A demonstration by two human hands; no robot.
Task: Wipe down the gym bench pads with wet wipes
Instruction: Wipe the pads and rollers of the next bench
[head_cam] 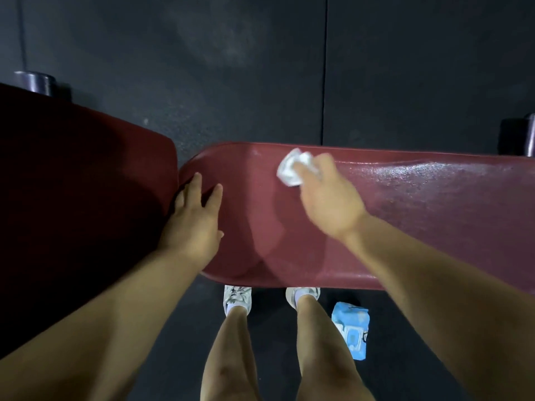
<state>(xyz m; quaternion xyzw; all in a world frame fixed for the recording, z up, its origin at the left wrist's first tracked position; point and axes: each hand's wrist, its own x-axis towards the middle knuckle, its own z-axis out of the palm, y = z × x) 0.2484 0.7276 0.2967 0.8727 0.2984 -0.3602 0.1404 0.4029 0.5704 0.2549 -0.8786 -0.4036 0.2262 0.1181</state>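
1. The long red bench pad runs across the middle of the frame from centre to the right edge. Its right part shines wet and its left part looks dull.
2. A crumpled white wipe lies on the pad near its far edge, just above the frame's centre.
3. The right hand grasps the wipe, its fingers bent over it and pressing it to the pad. The hand is blurred.
4. The left hand rests flat on the pad's rounded left end, fingers straight and spread, holding nothing.
5. A second, darker red pad fills the left of the frame, just beside the first.
6. A blue pack of wipes lies on the dark floor at lower centre-right, near the person's pale shoes.
7. A metal cylinder stands at upper left.
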